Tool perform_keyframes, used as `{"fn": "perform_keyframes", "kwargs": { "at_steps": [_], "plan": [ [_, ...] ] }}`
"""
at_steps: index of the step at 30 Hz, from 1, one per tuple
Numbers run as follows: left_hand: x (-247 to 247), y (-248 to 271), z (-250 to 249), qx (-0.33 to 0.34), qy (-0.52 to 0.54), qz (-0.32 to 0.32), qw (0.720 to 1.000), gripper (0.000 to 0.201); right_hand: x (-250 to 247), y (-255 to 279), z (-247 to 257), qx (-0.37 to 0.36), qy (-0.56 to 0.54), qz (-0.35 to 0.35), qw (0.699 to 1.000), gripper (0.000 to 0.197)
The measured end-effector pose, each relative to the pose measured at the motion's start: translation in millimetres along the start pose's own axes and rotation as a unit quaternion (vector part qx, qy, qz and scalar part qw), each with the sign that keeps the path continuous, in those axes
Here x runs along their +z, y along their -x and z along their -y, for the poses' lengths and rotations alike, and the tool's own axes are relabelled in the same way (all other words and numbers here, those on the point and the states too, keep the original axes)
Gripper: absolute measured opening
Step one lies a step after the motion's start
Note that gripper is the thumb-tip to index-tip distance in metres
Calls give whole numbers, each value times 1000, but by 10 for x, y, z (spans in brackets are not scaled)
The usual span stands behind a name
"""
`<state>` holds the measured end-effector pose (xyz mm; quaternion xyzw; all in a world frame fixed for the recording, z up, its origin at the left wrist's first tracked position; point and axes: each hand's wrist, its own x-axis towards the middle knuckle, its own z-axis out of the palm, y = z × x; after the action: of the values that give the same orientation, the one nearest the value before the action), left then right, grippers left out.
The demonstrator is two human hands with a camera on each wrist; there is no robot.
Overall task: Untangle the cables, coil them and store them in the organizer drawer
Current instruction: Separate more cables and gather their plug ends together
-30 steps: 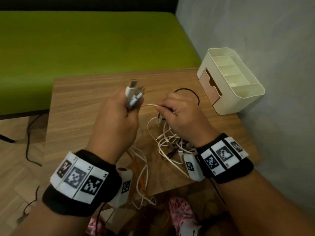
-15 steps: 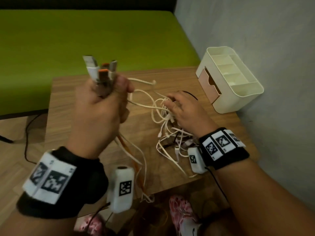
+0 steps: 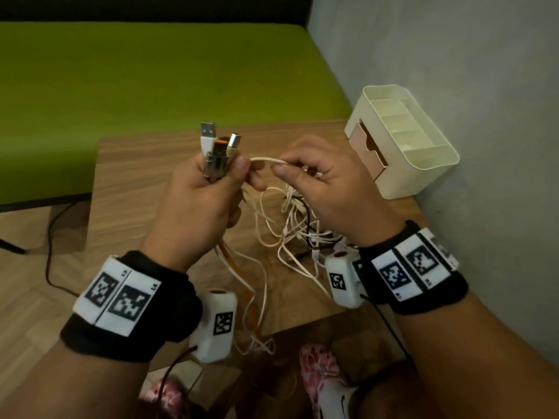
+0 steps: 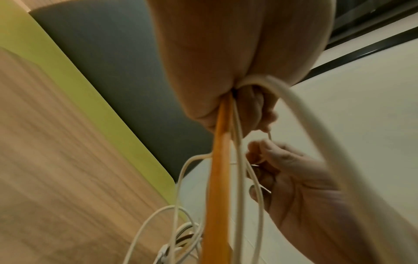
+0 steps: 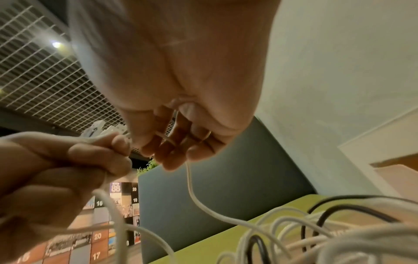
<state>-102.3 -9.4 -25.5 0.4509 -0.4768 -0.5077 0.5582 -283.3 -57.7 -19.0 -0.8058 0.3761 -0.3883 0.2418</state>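
My left hand [image 3: 211, 182] grips a bundle of cable plugs [image 3: 218, 149] upright above the table, white, orange and metal ends sticking up. An orange cable [image 4: 218, 196] and several white ones hang from this fist. My right hand [image 3: 314, 182] pinches a thin white cable [image 3: 267, 160] that spans between both hands. Below the right hand lies a tangle of white and black cables [image 3: 302, 234] on the wooden table [image 3: 136, 189]. The cream organizer [image 3: 402, 140] with its tan drawer [image 3: 367, 146] stands at the table's far right corner.
A green mat or bench [image 3: 151, 71] lies beyond the table. A grey wall [image 3: 469, 86] runs along the right, close behind the organizer. A black cord [image 3: 51, 237] trails on the floor at left. Cables hang over the table's near edge [image 3: 257, 343].
My left hand came down and toward the middle with the plug bundle. My right hand lifted off the tangle and now pinches a white cable next to the left hand.
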Motion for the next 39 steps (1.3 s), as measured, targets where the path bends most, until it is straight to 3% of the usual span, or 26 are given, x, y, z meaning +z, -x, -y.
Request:
{"fn": "perform_keyframes", "kwargs": {
  "at_steps": [2, 5, 9, 11, 14, 16, 18, 19, 20, 22, 24, 26, 28, 30, 32, 36, 39],
  "plan": [
    [2, 21, -42, 27, -63, -27, 997, 27, -99, 6, 27, -28, 32, -54, 998, 12],
    [108, 98, -142, 104, -214, -52, 970, 21, -188, 43, 73, -75, 84, -79, 990, 14],
    [266, 88, -137, 152, -384, -15, 911, 9, -137, 99, 130, -101, 116, -69, 986, 17],
    [268, 68, -140, 166, -414, -11, 895, 22, -157, 100, 132, -103, 118, -77, 985, 16],
    [265, 90, -176, 197, -330, -7, 923, 16, -174, 88, 67, -89, 130, -75, 985, 15],
    [268, 124, -238, 160, -167, 12, 973, 19, -152, 93, -38, -29, 149, -43, 987, 16],
    [217, 123, -277, 107, -33, 5, 994, 23, -146, 96, -148, 62, 172, 5, 983, 24],
    [170, 113, -274, 83, -17, 1, 996, 24, -160, 98, -195, 98, 171, 17, 980, 30],
    [122, 97, -252, 59, -30, -6, 998, 25, -184, 98, -222, 130, 153, 17, 979, 33],
    [15, 27, -126, 18, -168, -31, 985, 26, -237, 78, -212, 186, 54, -13, 981, 32],
    [-62, -41, 20, -35, -334, -42, 941, 27, -258, 80, -181, 211, -57, -20, 976, 22],
    [-58, -65, 101, -67, -415, -49, 906, 26, -231, 97, -130, 211, -84, 7, 974, 16],
    [36, -23, 86, -44, -443, -71, 892, 25, -164, 116, -102, 207, -50, 35, 976, 15],
    [167, 37, 33, 15, -417, -76, 906, 20, -106, 122, -125, 172, 14, 47, 984, 21],
    [293, 69, 0, 50, -394, -39, 917, 18, -63, 111, -142, 118, 56, 35, 991, 25],
    [316, 36, 53, 37, -378, 2, 925, 21, -50, 86, -171, 37, 60, -14, 997, 20],
    [268, 41, -14, 26, -211, -1, 977, 22, -82, 110, -151, 52, 42, -14, 998, 18]
  ]
}}
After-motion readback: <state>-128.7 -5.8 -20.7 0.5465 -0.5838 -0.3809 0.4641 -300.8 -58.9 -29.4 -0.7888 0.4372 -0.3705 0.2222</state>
